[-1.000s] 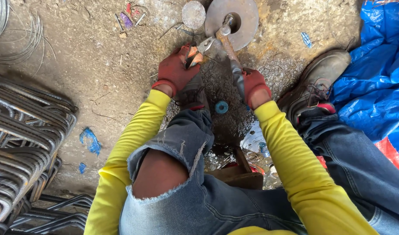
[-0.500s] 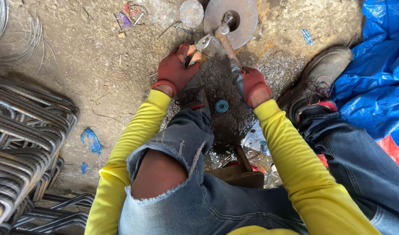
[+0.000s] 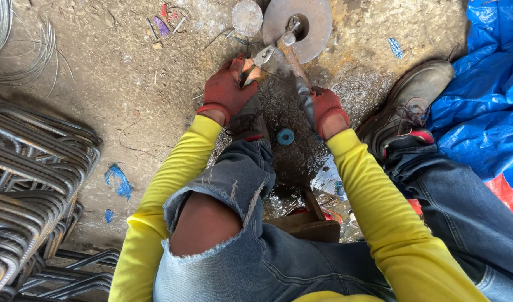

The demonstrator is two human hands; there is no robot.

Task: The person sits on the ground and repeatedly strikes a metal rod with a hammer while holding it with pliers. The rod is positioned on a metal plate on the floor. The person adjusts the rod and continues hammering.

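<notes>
Two gloved hands meet at upper centre: right hand fingers wrapped round a hammer over the steel disc; left hand fingers squeezing pliers. Best to steady the pliers and strike squarely.

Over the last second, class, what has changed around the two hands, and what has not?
Very little moved. The left hand holds the pliers as before, and the right hand keeps its grip on the hammer, whose head has stayed near the disc. Nothing was picked up or let go. The blue cap, boot and rebar stack are unchanged.
</notes>
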